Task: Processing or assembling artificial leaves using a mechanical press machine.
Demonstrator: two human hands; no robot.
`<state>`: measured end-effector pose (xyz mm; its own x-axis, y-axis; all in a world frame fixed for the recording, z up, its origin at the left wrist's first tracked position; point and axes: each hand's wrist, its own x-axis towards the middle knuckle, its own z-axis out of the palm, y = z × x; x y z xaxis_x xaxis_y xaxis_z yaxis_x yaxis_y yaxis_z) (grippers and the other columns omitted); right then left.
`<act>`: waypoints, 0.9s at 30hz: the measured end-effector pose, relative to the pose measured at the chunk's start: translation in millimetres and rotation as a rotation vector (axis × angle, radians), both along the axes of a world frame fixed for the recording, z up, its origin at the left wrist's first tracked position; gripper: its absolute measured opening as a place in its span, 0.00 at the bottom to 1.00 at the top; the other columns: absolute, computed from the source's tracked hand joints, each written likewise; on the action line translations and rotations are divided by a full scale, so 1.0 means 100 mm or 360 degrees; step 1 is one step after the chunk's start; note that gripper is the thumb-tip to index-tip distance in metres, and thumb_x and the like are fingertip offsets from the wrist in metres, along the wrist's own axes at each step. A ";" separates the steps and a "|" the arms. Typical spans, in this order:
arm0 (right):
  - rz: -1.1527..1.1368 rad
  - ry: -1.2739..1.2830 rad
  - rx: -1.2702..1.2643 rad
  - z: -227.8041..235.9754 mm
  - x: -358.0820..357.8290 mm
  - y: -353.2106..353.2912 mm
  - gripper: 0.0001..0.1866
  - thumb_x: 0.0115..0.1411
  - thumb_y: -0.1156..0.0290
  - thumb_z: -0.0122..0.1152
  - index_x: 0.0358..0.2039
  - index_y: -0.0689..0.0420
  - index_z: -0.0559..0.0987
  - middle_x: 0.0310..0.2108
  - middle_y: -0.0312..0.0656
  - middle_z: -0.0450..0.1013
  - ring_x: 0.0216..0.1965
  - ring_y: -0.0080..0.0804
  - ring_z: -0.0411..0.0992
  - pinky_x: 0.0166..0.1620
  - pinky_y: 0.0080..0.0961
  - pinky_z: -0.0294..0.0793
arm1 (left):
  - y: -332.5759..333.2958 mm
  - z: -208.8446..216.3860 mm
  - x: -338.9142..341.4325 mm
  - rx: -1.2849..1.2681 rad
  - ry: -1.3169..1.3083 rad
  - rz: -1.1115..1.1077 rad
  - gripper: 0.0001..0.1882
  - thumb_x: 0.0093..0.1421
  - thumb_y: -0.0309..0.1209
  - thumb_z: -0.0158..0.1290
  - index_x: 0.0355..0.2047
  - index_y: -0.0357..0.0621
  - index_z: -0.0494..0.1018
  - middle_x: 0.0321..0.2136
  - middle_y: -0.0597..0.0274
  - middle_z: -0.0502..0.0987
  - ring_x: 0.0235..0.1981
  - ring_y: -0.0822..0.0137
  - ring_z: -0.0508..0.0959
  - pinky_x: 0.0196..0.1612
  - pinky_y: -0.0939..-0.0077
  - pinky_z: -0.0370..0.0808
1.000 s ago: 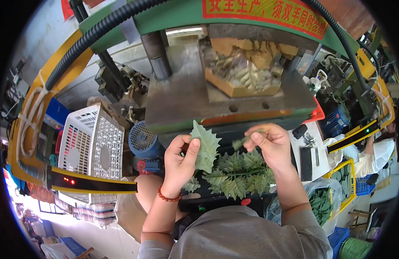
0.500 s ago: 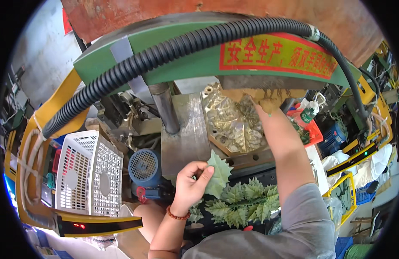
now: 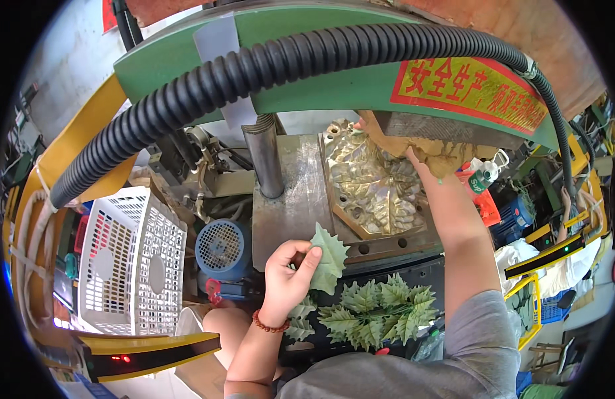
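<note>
My left hand (image 3: 285, 276) pinches a pale green artificial leaf (image 3: 330, 258) between thumb and fingers, in front of the press. A beaded bracelet circles that wrist. Over the brass-coloured leaf-patterned mould (image 3: 380, 193), my right arm (image 3: 457, 226) stretches into the press. Most of my right hand (image 3: 414, 158) is behind the brown pad (image 3: 390, 138) under the upper block; a bit of skin, seemingly fingertips, shows past its far left edge. What it holds, if anything, is hidden. Below the mould, a pile of artificial leaves (image 3: 380, 312) lies on a black surface close to my body.
The green press beam (image 3: 321, 90) and a black corrugated hose (image 3: 281, 66) arch across the top. A steel post (image 3: 263, 159) stands left of the mould. White plastic baskets (image 3: 154, 266) and a blue motor (image 3: 221, 249) are at left. A red basket (image 3: 486, 207) with a bottle is at right.
The view has shifted, so the press sits farther right. My right hand reaches deeper behind the pad, with likely fingertips now showing. My left hand still holds the leaf, slightly more upright.
</note>
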<state>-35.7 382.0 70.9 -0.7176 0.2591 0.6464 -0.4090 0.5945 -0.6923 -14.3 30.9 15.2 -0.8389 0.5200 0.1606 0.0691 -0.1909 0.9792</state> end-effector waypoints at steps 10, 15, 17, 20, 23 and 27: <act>0.0283 -0.0976 -0.0013 0.31 0.30 -1.31 0.10 0.56 0.70 0.61 0.39 0.56 0.75 0.36 0.33 0.71 0.33 0.23 0.66 0.38 0.19 0.68 | 0.03 0.03 -0.06 -0.0042 0.0206 0.0275 0.05 0.56 0.26 0.57 0.30 0.36 0.75 0.24 0.67 0.72 0.21 0.77 0.64 0.25 0.86 0.63; 0.0463 -0.0566 0.0353 0.16 0.57 -1.47 0.07 0.60 0.70 0.54 0.38 0.56 0.75 0.26 0.33 0.72 0.25 0.23 0.67 0.28 0.20 0.65 | 0.06 0.07 -0.04 0.0002 0.0247 0.0151 0.04 0.56 0.25 0.58 0.30 0.36 0.76 0.25 0.66 0.73 0.22 0.77 0.65 0.26 0.86 0.63; 0.0132 -0.0757 0.0393 0.17 0.27 -1.12 0.06 0.60 0.68 0.53 0.36 0.55 0.75 0.27 0.33 0.72 0.26 0.24 0.68 0.29 0.21 0.65 | 0.00 0.05 -0.05 0.0006 0.0204 0.0133 0.04 0.56 0.25 0.58 0.31 0.37 0.76 0.25 0.67 0.73 0.23 0.77 0.65 0.27 0.86 0.63; -0.0120 -0.0265 0.1305 -0.29 -0.54 0.11 0.05 0.52 0.74 0.57 0.30 0.57 0.77 0.28 0.38 0.68 0.33 0.31 0.64 0.41 0.27 0.65 | 0.08 0.13 0.01 0.0090 0.0124 0.0066 0.04 0.57 0.25 0.57 0.32 0.37 0.76 0.26 0.67 0.74 0.24 0.78 0.66 0.28 0.87 0.63; -0.0289 -0.0542 0.2106 -0.16 -0.76 -0.22 0.08 0.45 0.72 0.62 0.29 0.56 0.78 0.29 0.39 0.67 0.35 0.37 0.62 0.43 0.29 0.63 | 0.00 0.10 0.04 0.0232 -0.0171 0.0182 0.06 0.58 0.23 0.55 0.36 0.37 0.75 0.27 0.67 0.75 0.24 0.81 0.66 0.29 0.90 0.63; -0.0080 -0.0248 0.1581 -0.14 -0.62 0.00 0.07 0.44 0.70 0.64 0.27 0.55 0.79 0.28 0.37 0.68 0.35 0.37 0.62 0.41 0.29 0.63 | -0.28 -0.05 -0.10 0.0155 -0.0182 0.0041 0.05 0.58 0.23 0.55 0.35 0.39 0.76 0.28 0.67 0.75 0.24 0.80 0.66 0.30 0.89 0.63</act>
